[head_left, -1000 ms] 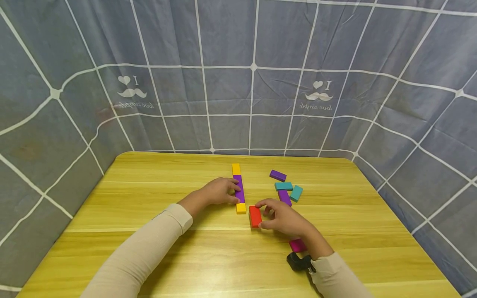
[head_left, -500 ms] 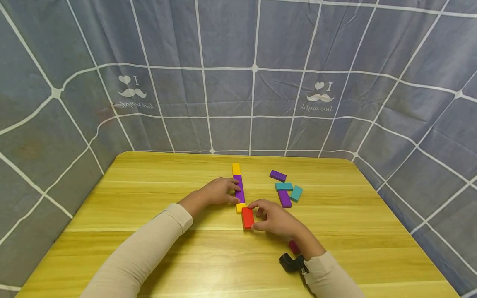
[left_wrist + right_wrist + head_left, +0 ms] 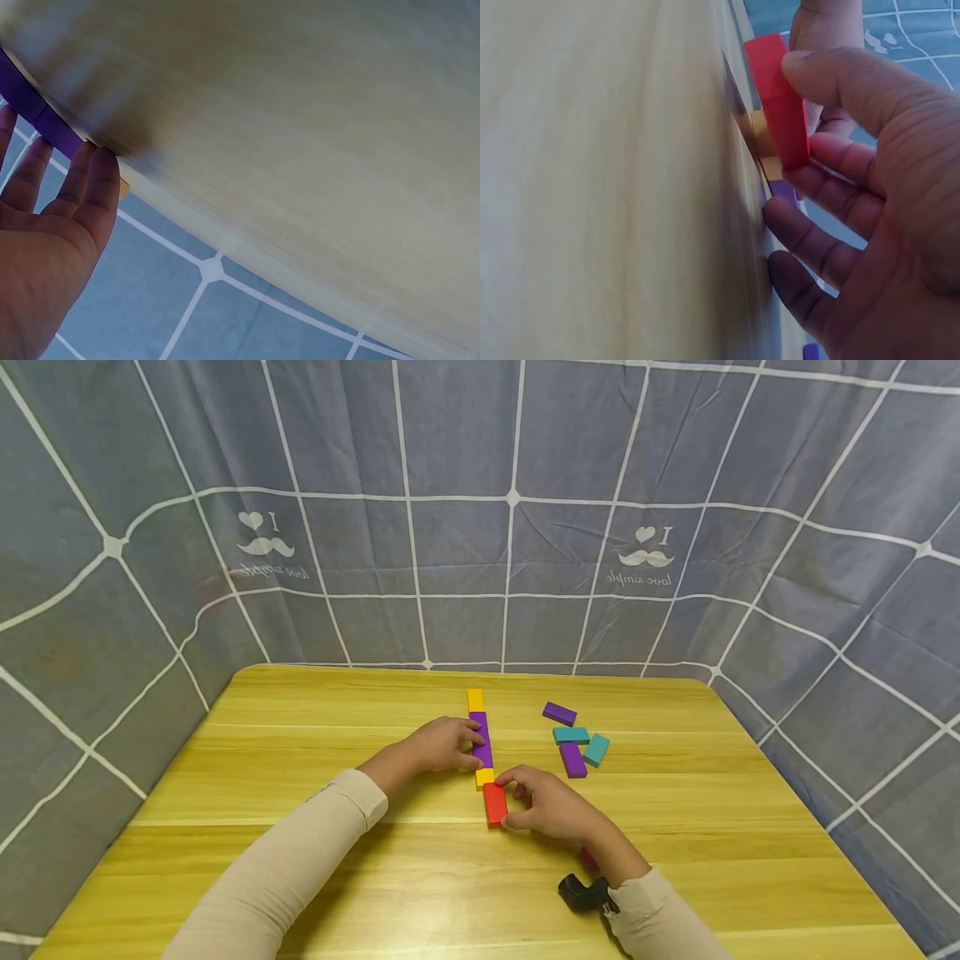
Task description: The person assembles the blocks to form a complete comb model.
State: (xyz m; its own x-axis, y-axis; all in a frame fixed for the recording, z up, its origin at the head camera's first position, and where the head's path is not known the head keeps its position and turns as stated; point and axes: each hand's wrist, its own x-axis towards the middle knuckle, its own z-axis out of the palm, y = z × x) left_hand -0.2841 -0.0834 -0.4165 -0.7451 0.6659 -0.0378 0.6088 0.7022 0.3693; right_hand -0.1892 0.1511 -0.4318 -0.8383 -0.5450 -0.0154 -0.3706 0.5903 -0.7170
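Observation:
A straight row on the table has a yellow block (image 3: 475, 700) at its far end, purple blocks (image 3: 482, 728) in the middle and a second yellow block (image 3: 483, 777) at the near end. My left hand (image 3: 437, 746) rests its fingertips against the purple part; in the left wrist view the fingers (image 3: 96, 191) look fairly straight. Between thumb and fingers my right hand (image 3: 553, 804) pinches a red block (image 3: 495, 805) by its ends. It overlaps the near yellow block's front end in the head view. In the right wrist view the red block (image 3: 776, 94) tilts over the table.
Right of the row lie two loose purple blocks (image 3: 573, 761) and two teal blocks (image 3: 597, 750). Beneath the right forearm a magenta block (image 3: 588, 860) is mostly hidden. A black wrist camera (image 3: 579, 893) juts from the right sleeve. Grey gridded curtains (image 3: 465, 627) stand around the wooden table (image 3: 337, 877).
The right hand has carried the red block left to the row's near end, then slightly toward the body. My left hand has stayed put on the purple part.

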